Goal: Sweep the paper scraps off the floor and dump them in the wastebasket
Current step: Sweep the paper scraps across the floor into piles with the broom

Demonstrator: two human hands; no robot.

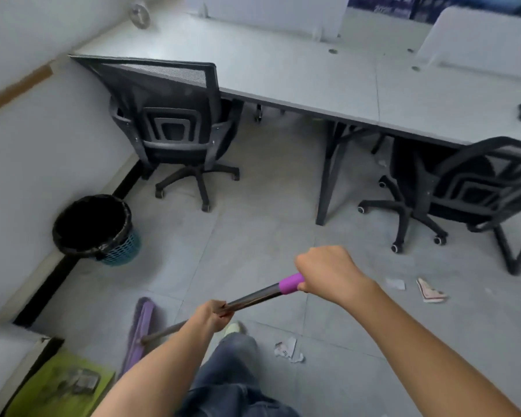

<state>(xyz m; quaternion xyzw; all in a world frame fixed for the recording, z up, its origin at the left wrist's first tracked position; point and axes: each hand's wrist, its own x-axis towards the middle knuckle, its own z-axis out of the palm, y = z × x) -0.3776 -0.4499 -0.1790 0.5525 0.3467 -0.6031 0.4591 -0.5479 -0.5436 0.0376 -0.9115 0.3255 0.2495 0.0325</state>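
Gripping the broom [253, 297] with both fists, the person holds its dark shaft slanting down to the left. The right hand [328, 272] is curled tight round the purple grip at the top end, and the left hand [214, 314] is wrapped round the shaft lower down. The purple broom head [139, 335] is down at the grey tiled floor [253, 230], left of the person's foot. One torn paper scrap [288, 351] lies just right of the jeans leg. Two more scraps [430, 291] lie farther right, near a black office chair [463, 191]. The wastebasket [94, 227], blue with a black liner, stands against the wall on the left, well apart from the scraps.
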